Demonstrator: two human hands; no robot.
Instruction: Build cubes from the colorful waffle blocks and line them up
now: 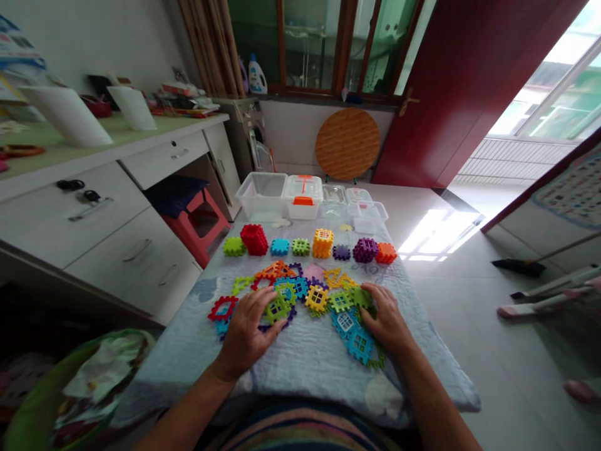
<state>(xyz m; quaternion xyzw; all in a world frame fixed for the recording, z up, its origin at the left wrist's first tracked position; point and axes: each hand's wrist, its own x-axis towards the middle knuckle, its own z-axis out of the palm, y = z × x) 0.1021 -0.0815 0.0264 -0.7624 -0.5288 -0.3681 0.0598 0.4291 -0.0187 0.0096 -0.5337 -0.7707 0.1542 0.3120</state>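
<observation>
A pile of flat, colourful interlocking plastic tiles [300, 291] lies on a table covered with a pale blue quilted cloth [305, 357]. My left hand [248, 329] rests on the pile's left side, fingers spread, fingertips on a lime-green tile [277, 309]. My right hand [385, 319] lies on the pile's right side, fingers curled over green tiles [359, 297], with blue tiles [353, 333] beside it. Behind the pile stands a row of assembled blocks: a red cube [254, 239], a yellow cube [322, 243], a purple cube [365, 250] and an orange one [385, 253].
Clear plastic boxes [261, 194] and a lidded box with an orange latch [303, 196] stand at the table's far end. A white drawer cabinet [94, 219] and a red stool [200, 219] are on the left. A round wooden board [347, 143] leans against the far wall. Tiled floor lies to the right.
</observation>
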